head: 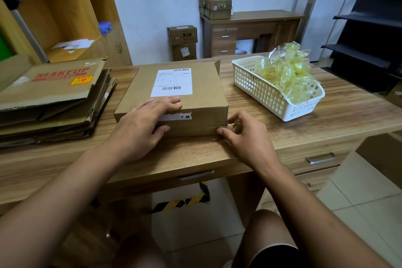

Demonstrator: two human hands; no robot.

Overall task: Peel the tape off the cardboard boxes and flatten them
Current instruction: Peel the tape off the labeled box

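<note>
While the left hand (pixel 141 128) lies flat on the near edge of a closed cardboard box (pixel 202 93), fingers straight on top and thumb against the front, the right hand (pixel 245 137) pinches a crinkled bit of clear tape (pixel 236 125) at the box's near right corner. The box sits mid-desk (pixel 337 119). Its white shipping label (pixel 171 82) shows barcodes; the print is too small to read. Left, a stack of flattened boxes (pixel 54 102) reads "MAKEUP" in red. Right, a white basket (pixel 261 91) holds crumpled yellowish tape (pixel 287 76).
</note>
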